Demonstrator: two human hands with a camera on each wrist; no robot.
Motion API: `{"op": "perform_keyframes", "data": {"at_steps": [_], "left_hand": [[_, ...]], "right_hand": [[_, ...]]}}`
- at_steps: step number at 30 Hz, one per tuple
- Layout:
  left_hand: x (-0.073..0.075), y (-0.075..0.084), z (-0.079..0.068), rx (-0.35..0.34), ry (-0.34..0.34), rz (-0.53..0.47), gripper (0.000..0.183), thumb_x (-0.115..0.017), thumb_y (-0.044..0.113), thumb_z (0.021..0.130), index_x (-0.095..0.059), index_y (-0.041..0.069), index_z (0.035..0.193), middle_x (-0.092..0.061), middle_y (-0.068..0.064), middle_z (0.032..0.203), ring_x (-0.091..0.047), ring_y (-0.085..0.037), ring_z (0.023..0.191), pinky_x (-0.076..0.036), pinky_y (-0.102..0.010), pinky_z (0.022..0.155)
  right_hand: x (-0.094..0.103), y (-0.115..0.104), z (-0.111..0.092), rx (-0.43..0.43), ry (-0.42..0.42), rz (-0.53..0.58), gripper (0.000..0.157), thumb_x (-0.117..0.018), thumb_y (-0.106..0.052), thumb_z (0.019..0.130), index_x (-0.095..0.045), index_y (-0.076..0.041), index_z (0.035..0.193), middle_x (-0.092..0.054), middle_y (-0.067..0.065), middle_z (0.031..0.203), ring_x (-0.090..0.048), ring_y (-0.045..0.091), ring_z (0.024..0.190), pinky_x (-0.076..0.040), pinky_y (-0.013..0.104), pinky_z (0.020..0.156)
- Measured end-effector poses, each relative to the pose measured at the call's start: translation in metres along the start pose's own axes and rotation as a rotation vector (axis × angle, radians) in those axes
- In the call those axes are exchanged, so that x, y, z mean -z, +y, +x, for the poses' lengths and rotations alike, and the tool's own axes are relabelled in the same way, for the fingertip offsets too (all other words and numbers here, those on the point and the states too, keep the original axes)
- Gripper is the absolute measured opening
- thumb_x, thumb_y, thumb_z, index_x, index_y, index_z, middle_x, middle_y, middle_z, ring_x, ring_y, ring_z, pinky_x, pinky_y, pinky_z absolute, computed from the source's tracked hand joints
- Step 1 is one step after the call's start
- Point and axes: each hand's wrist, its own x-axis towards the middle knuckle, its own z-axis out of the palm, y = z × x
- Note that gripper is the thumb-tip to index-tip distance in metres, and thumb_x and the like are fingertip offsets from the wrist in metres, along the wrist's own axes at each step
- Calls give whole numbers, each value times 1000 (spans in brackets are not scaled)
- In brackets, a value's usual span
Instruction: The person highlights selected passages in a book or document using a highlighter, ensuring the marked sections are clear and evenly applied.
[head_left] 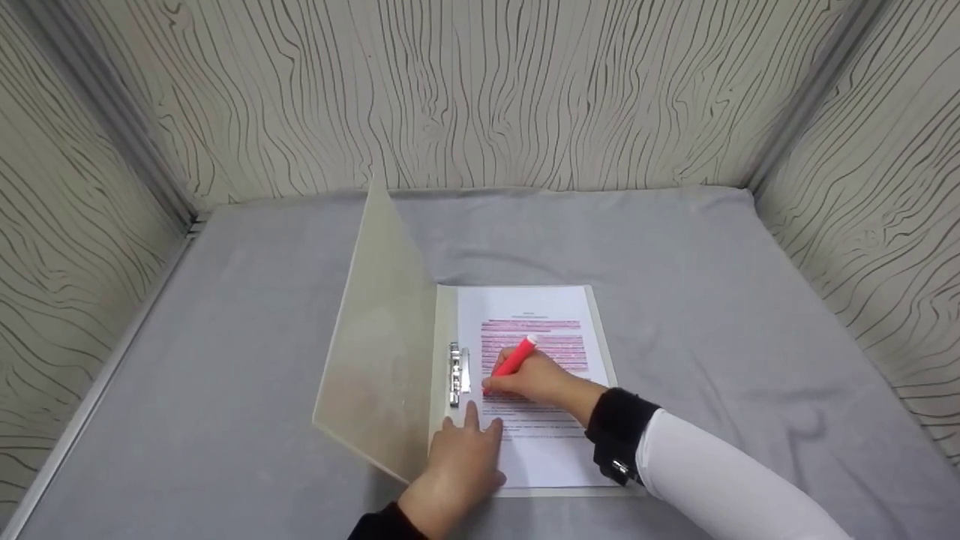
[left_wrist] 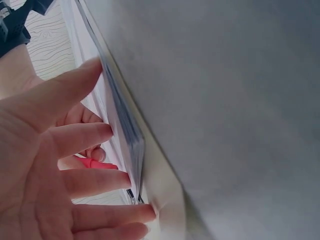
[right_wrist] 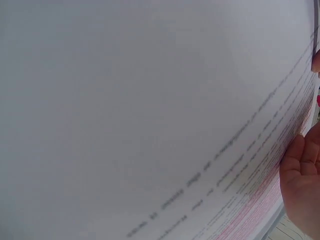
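Observation:
A stack of printed pages (head_left: 540,457) lies in an opened cream binder (head_left: 382,337), many lines of the top sheet coloured pink. My right hand (head_left: 536,379) grips a pink highlighter (head_left: 515,357), its tip down at the left end of a text line below the coloured block. Spread and straight, the fingers of my left hand (head_left: 465,457) rest on the lower left of the page, below the metal clip (head_left: 454,373). The left wrist view shows this hand (left_wrist: 75,165) at the stack's edge. In the right wrist view the right hand (right_wrist: 302,175) appears only partly.
The binder's cover stands raised to the left of the pages. Grey cloth (head_left: 720,300) covers the table, lightly wrinkled on the right. Wood-patterned panels (head_left: 480,90) rise at the back and both sides, with grey metal posts (head_left: 814,97) at the corners.

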Motion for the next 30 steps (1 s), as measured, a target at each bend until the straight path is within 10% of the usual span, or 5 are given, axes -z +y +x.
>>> {"op": "perform_keyframes", "data": {"at_steps": [30], "left_hand": [[-2,-1,-1,-4,35,-9,61,-80,38,67,-63,13,121,-52,-24,127,-57,-49,99,-51,-51,72]], "right_hand": [[-3,-8,4,46,-10,-111,17,-73,-26,79,-61,-14,75,-55,-4,66,-52,11,63,-44,26,63]]}}
